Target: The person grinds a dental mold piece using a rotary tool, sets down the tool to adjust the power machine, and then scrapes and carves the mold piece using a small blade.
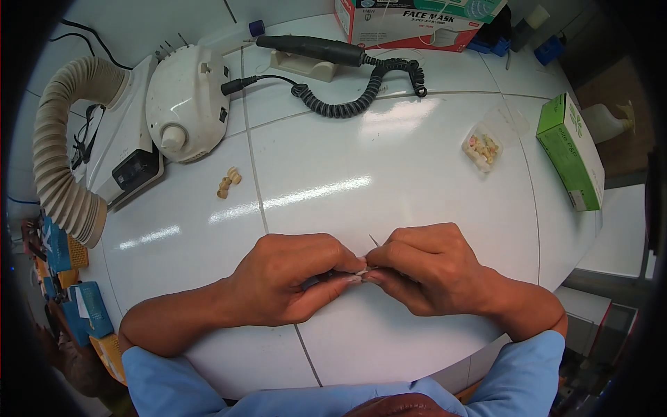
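Note:
My left hand (295, 278) is closed in a pinch on a small pale piece (360, 274), mostly hidden by the fingertips. My right hand (434, 271) meets it there, its fingers closed too. From between the right fingers a thin pointed rod (374, 240) sticks up; its lower end is hidden. Both hands are over the near part of the white table, fingertips almost touching. Farther off to the left lies a cluster of small yellowish, tooth-like pieces (226, 183). On the right, a clear plastic box (482, 150) holds several small cream and pinkish pieces.
A black handpiece (309, 50) with a coiled cord (347, 108) rests on a stand at the back. Back left are a white control unit (187, 104) and a ribbed hose (52, 149). A face mask box (417, 24) and a green box (571, 151) stand back right.

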The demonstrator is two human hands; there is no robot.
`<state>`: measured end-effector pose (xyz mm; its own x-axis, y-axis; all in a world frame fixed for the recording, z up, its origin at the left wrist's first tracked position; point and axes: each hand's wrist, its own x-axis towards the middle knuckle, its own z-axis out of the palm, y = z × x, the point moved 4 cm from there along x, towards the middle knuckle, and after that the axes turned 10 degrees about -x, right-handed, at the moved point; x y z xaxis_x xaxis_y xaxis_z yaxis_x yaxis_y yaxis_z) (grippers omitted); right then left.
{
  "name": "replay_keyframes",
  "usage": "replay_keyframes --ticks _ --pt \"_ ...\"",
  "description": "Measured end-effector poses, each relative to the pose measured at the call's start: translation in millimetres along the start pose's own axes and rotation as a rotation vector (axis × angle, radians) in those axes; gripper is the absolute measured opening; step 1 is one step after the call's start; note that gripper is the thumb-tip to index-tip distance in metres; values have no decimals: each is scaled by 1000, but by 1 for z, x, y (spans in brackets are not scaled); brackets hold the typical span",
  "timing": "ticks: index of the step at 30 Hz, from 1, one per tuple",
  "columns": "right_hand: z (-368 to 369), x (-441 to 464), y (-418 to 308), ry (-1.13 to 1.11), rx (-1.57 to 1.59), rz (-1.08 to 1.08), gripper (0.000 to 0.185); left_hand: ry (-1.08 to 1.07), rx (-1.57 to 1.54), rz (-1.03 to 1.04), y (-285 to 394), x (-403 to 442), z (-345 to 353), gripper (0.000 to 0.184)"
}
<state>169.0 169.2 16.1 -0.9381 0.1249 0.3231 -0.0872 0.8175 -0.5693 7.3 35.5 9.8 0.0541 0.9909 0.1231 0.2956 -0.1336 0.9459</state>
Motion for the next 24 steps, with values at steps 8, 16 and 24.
replay_keyframes --ticks 8,16,24 --pt "-1 1 -1 -14 -14 -9 16 -2 1 19 -2 -1 1 23" --pt "-1 0 -1 -9 -24 -5 19 -28 14 27 -2 0 1 26" --pt "-1 -1 -1 -8 -30 -5 17 -46 18 11 -1 2 1 27"
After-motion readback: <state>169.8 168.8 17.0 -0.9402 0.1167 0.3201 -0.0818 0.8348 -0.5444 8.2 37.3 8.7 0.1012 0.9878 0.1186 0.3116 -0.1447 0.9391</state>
